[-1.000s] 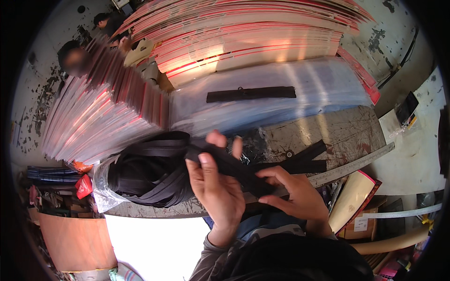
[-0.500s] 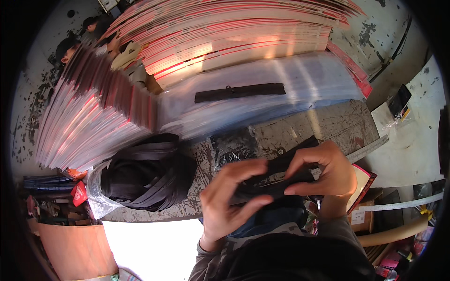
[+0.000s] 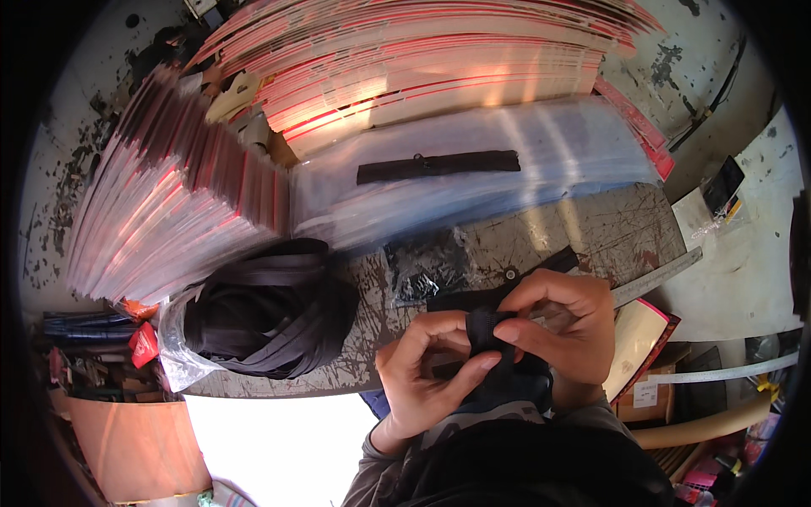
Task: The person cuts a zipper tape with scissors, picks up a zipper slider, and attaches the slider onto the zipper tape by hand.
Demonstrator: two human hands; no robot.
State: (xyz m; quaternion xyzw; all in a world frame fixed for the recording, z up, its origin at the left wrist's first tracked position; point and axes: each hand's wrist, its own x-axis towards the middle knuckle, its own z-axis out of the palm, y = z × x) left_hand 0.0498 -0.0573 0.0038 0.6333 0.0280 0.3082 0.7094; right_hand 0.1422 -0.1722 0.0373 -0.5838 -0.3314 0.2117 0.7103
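Observation:
My left hand (image 3: 418,372) and my right hand (image 3: 568,325) are close together above the table's near edge. Both pinch a short black zipper (image 3: 484,328), bent over between thumbs and fingertips. Whether a slider is on it is hidden. Just behind my fingers another black zipper strip (image 3: 551,264) lies slantwise on the table. Farther off, a black zipper (image 3: 439,166) with a small pull rests flat on a stack of clear plastic sleeves (image 3: 473,135). Left of my left hand sits a big loose coil of black zipper tape (image 3: 270,313), partly in a clear bag.
A clear bag of small black parts (image 3: 427,266) lies mid-table. A metal ruler (image 3: 657,277) sticks out at the table's right edge. Tall stacks of red-edged packs stand at the back (image 3: 439,68) and left (image 3: 177,203). A phone (image 3: 724,186) lies far right.
My hands have drawn together, and the held zipper is now folded between the fingertips. My left hand, its fingers apart before, has closed on it. The view has shifted slightly.

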